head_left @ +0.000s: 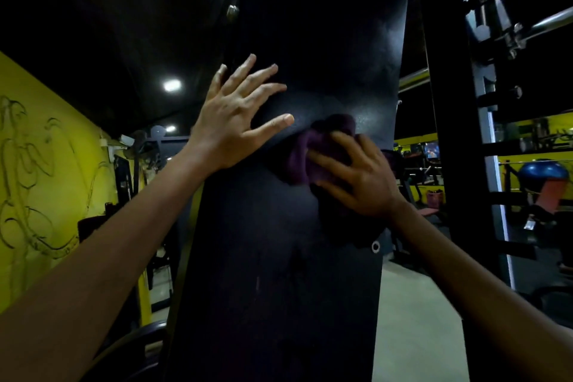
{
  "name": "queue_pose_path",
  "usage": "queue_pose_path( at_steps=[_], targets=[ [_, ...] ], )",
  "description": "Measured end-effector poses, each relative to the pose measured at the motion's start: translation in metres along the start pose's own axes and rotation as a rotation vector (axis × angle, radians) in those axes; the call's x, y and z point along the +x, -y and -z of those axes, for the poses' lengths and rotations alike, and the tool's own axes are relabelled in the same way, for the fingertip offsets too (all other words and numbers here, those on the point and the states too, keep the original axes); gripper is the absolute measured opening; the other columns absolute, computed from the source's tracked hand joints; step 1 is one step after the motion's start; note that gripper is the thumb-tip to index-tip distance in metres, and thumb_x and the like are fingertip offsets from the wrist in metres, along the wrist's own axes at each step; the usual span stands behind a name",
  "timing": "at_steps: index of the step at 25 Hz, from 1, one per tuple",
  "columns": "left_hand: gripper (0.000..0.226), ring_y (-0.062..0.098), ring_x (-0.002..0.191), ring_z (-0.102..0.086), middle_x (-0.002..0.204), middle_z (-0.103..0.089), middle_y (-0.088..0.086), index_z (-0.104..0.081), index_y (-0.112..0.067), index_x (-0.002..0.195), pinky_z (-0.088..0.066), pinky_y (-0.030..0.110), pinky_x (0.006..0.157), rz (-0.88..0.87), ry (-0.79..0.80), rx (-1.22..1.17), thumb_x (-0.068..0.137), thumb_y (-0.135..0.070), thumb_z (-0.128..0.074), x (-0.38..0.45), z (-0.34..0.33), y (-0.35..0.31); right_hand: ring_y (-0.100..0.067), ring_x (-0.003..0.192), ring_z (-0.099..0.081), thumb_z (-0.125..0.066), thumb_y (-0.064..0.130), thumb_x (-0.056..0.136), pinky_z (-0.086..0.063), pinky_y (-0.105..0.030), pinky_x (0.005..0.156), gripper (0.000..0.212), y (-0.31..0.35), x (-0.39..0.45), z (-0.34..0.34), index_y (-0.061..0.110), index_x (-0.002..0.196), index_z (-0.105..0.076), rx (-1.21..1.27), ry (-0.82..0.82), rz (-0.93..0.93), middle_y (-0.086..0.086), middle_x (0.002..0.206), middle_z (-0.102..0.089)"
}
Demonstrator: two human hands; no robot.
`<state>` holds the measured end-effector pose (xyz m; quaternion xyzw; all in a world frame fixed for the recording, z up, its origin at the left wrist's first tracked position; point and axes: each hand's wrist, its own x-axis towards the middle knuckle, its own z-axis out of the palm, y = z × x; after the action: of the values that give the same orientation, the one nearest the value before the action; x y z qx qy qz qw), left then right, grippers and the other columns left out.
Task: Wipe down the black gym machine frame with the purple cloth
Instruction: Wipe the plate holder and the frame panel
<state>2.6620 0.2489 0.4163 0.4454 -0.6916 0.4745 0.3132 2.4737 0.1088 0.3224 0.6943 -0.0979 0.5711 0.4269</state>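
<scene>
Cloth (pixel 322 152), purple and bunched, lies under the right hand (pixel 356 177), whose spread fingers press it flat against the black frame (pixel 273 257), with part of it bulging out above the fingertips. The left hand (pixel 238 115) is just beside it, up and to the left, fingers splayed wide and holding nothing, the palm resting on the same panel. Beyond the left hand is a yellow wall (pixel 40 164); past the right hand, a blue ball (pixel 542 170).
</scene>
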Motion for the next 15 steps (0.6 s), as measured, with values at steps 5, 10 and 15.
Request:
queue_pose_path(
  at_steps=[5,10,15],
  targets=[
    [0.071,0.012,0.143,-0.012,0.153,-0.033,-0.001,-0.052,-0.019,0.135,0.005,0.037,0.115,-0.022,-0.026,0.029,0.085,-0.065,-0.03,-0.007,-0.001,-0.002,-0.035,0.095,-0.049,-0.046,0.043,0.093,-0.044,-0.039,0.077,0.044,0.081,-0.009,-0.013,0.032,0.135,-0.044,0.096,-0.115,-0.391,-0.014,0.131,-0.043],
    [0.072,0.017,0.142,-0.02,0.15,-0.038,0.002,-0.056,-0.016,0.131,-0.005,0.052,0.116,-0.091,-0.043,0.039,0.089,-0.069,-0.029,-0.031,-0.005,-0.005,-0.029,0.091,-0.04,-0.03,0.049,0.098,-0.045,-0.038,0.074,0.04,-0.003,-0.032,-0.002,0.032,0.132,-0.042,0.004,0.035,0.115,-0.013,0.129,-0.038],
    [0.07,0.018,0.142,-0.023,0.15,-0.039,0.002,-0.057,-0.016,0.13,-0.006,0.054,0.115,-0.094,-0.035,0.083,0.088,-0.066,-0.03,-0.038,-0.006,-0.008,-0.037,0.109,-0.046,-0.044,0.049,0.089,-0.046,-0.043,0.082,0.052,0.042,-0.016,-0.016,0.026,0.134,-0.052,0.1,-0.165,-0.854,-0.021,0.13,-0.048]
  ],
)
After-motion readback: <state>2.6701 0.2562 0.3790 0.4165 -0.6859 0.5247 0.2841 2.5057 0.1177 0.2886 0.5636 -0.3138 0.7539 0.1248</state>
